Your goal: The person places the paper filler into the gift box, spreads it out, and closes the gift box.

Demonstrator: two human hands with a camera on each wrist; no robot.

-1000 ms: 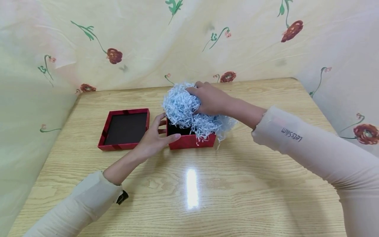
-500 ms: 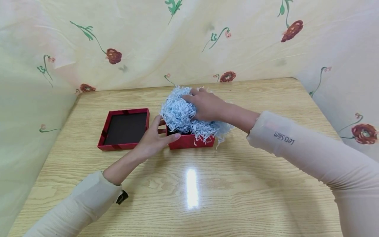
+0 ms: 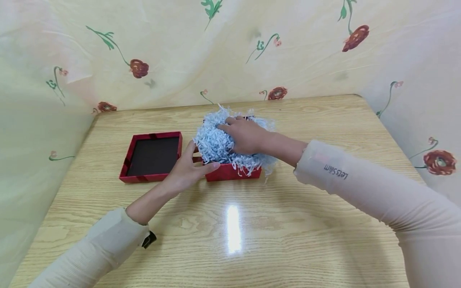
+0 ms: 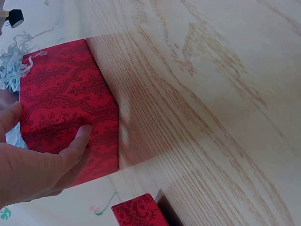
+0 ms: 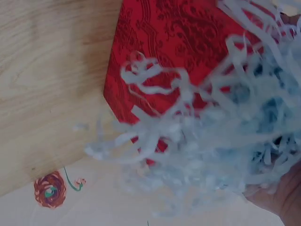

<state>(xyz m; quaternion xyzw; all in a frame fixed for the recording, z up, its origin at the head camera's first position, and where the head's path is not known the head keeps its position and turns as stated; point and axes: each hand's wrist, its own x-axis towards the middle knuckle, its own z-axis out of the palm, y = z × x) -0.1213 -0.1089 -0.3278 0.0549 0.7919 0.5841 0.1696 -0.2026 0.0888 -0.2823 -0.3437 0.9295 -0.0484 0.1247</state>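
Note:
A red patterned box [image 3: 234, 173] stands toward the back of the table, with a heap of pale blue shredded paper [image 3: 213, 140] filling its top and spilling over the front and right sides. My left hand [image 3: 187, 168] holds the box at its left front corner, thumb along the front and fingers on the left side. In the left wrist view those fingers lie against the patterned wall [image 4: 66, 94]. My right hand [image 3: 248, 136] grips into the heap from above, fingertips partly sunk in the paper. Strands [image 5: 178, 132] hang over the box wall in the right wrist view.
Left of the box lies a shallow red lid [image 3: 151, 180] with its black inside up. The wood-grain table [image 3: 288, 236] reaches back to a flowered cloth [image 3: 180, 52]. A bright light reflection shows in front of the box.
My right hand has moved down and to the left, and the shredded paper has sunk lower into the box, covering its dark opening. The left hand and the lid have stayed put.

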